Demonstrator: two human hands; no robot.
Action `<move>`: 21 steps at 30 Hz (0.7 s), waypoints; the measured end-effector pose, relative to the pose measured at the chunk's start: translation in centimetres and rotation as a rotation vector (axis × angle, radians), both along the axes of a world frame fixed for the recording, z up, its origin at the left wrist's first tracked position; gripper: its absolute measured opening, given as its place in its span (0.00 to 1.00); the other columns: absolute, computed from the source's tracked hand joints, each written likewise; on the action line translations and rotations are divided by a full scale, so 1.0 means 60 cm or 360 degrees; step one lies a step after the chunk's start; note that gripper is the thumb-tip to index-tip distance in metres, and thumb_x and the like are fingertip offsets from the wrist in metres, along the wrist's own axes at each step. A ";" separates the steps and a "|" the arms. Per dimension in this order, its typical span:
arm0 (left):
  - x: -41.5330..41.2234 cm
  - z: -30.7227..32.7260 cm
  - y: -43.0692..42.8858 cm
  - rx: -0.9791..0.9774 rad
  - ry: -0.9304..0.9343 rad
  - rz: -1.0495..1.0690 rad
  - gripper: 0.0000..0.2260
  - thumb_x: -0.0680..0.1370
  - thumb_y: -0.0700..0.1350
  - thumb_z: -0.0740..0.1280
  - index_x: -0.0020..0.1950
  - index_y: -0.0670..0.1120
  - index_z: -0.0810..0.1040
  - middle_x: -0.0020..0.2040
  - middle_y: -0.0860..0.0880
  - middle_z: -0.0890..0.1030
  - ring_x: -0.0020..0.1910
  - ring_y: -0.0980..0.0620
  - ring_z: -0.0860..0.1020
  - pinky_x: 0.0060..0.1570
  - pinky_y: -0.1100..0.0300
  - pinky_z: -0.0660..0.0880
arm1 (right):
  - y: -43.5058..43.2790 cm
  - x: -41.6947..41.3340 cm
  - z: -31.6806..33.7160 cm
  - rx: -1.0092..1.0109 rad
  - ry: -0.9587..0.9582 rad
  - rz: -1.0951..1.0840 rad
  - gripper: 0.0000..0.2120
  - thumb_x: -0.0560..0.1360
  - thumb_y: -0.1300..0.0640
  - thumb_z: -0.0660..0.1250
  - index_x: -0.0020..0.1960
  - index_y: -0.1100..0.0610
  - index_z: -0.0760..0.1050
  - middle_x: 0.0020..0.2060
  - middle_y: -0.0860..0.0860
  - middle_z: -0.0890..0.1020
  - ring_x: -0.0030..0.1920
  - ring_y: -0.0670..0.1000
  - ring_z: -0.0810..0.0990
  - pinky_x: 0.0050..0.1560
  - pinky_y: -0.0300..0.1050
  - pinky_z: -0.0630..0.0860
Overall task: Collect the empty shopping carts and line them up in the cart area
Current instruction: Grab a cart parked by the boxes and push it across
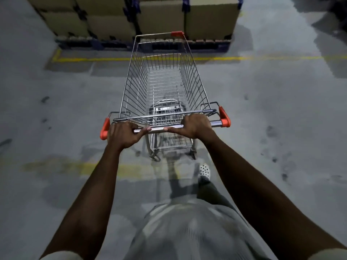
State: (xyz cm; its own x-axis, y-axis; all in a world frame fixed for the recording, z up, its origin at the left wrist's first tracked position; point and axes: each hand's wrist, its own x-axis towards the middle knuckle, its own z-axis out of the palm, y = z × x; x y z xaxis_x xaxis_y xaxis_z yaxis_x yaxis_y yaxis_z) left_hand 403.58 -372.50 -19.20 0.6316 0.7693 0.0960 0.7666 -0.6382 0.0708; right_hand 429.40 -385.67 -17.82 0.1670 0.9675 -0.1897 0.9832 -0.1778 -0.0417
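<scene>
No text, label, brand or number can be read anywhere. The faces of the cardboard boxes [161,17] stacked at the far side are blurred, and no legible print is seen on the shopping cart [163,81]. Only plain yellow lines [93,59] are painted on the floor [262,109], one far by the boxes and one near, and no characters are formed by them.
</scene>
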 end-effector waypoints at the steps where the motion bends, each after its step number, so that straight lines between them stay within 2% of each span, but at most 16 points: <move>1: 0.006 0.003 0.009 0.0018 -0.0002 0.0055 0.40 0.71 0.82 0.46 0.48 0.58 0.88 0.34 0.49 0.83 0.41 0.44 0.84 0.40 0.57 0.73 | 0.025 0.013 0.002 -0.0014 0.0015 0.0060 0.42 0.68 0.14 0.43 0.33 0.52 0.67 0.32 0.52 0.74 0.44 0.57 0.83 0.45 0.49 0.73; 3: 0.022 0.008 0.019 0.0019 -0.0037 0.0170 0.38 0.72 0.81 0.48 0.47 0.57 0.89 0.33 0.48 0.83 0.41 0.43 0.84 0.39 0.57 0.70 | 0.071 0.041 0.001 -0.0047 0.0054 0.0177 0.42 0.68 0.14 0.43 0.34 0.53 0.68 0.37 0.55 0.79 0.47 0.58 0.84 0.47 0.51 0.72; 6: 0.046 0.011 0.028 -0.0011 -0.0073 0.0324 0.35 0.73 0.80 0.50 0.44 0.58 0.88 0.31 0.48 0.82 0.40 0.44 0.84 0.38 0.57 0.69 | 0.134 0.088 0.006 -0.0090 0.0011 0.0373 0.43 0.70 0.16 0.44 0.43 0.52 0.75 0.48 0.57 0.85 0.52 0.59 0.83 0.50 0.53 0.72; 9: 0.069 0.002 0.035 -0.0082 -0.0118 0.0486 0.36 0.73 0.81 0.50 0.31 0.55 0.81 0.25 0.50 0.75 0.33 0.47 0.81 0.37 0.58 0.73 | 0.186 0.126 0.003 -0.0064 -0.0012 0.0525 0.42 0.70 0.15 0.44 0.44 0.51 0.75 0.46 0.57 0.84 0.50 0.59 0.83 0.49 0.53 0.71; 14: 0.110 -0.002 0.035 -0.0139 -0.0007 0.0726 0.39 0.72 0.81 0.47 0.29 0.51 0.77 0.25 0.51 0.73 0.33 0.48 0.79 0.38 0.58 0.69 | 0.258 0.174 -0.005 0.0013 -0.0028 0.0755 0.44 0.68 0.13 0.41 0.39 0.51 0.74 0.42 0.55 0.83 0.46 0.58 0.83 0.49 0.50 0.76; 17: 0.135 0.004 0.043 -0.0143 -0.0077 0.0826 0.36 0.72 0.81 0.49 0.25 0.51 0.70 0.23 0.52 0.71 0.31 0.47 0.77 0.37 0.57 0.65 | 0.309 0.195 -0.006 0.0044 -0.0067 0.0850 0.43 0.67 0.13 0.42 0.34 0.53 0.69 0.38 0.54 0.80 0.45 0.57 0.82 0.45 0.49 0.72; 21: 0.156 -0.002 0.064 -0.0149 -0.0059 0.0945 0.40 0.70 0.83 0.47 0.35 0.51 0.81 0.29 0.51 0.78 0.36 0.47 0.81 0.40 0.58 0.70 | 0.383 0.216 -0.013 0.0076 -0.0056 0.0966 0.43 0.68 0.13 0.43 0.34 0.53 0.67 0.36 0.54 0.79 0.42 0.57 0.80 0.44 0.49 0.70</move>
State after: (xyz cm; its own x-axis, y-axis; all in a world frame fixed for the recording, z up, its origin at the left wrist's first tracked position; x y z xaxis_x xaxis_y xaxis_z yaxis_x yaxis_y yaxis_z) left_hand 412.93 -368.66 -19.29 0.0886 0.9958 0.0244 0.9860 -0.0912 0.1397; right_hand 442.38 -362.67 -18.59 -0.4114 0.8993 -0.1483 0.9095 0.4158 -0.0013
